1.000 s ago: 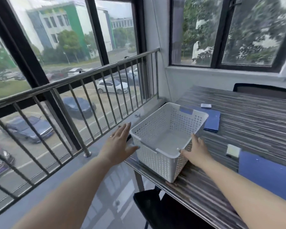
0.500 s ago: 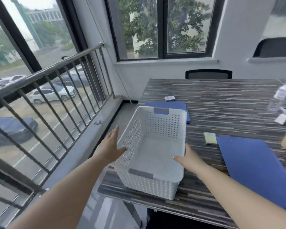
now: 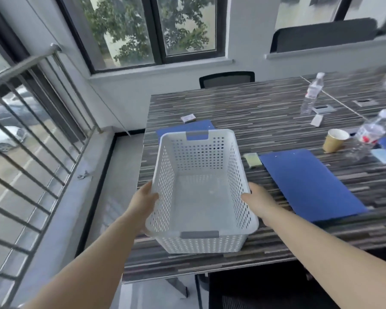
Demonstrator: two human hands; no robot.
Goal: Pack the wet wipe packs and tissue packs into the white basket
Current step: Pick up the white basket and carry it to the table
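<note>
My left hand [image 3: 144, 200] presses flat against the left wall of the white basket [image 3: 201, 240], fingers wrapped round its outer side, and my right hand [image 3: 255, 200] does the same on the right wall. So the basket is clamped between my two palms rather than held by its grey handle slots. I judge that grip is for steering it square on the desk [image 3: 265, 112] before packing.

The basket sits at lower centre of the frame, near the desk's front left corner, and its floor is bare: nothing is packed yet.

Just right of it lie a small pale green pack [image 3: 252, 160] and a blue folder [image 3: 308, 184]. A second blue folder [image 3: 198, 126] shows behind its far rim, with a small white pack [image 3: 188, 118] beyond. Whether either pack holds wipes or tissues I cannot tell.

At right of the frame stand a paper cup [image 3: 334, 140], contents hidden, and two clear water bottles [image 3: 311, 94], one upright and one tilted and blurred.
</note>
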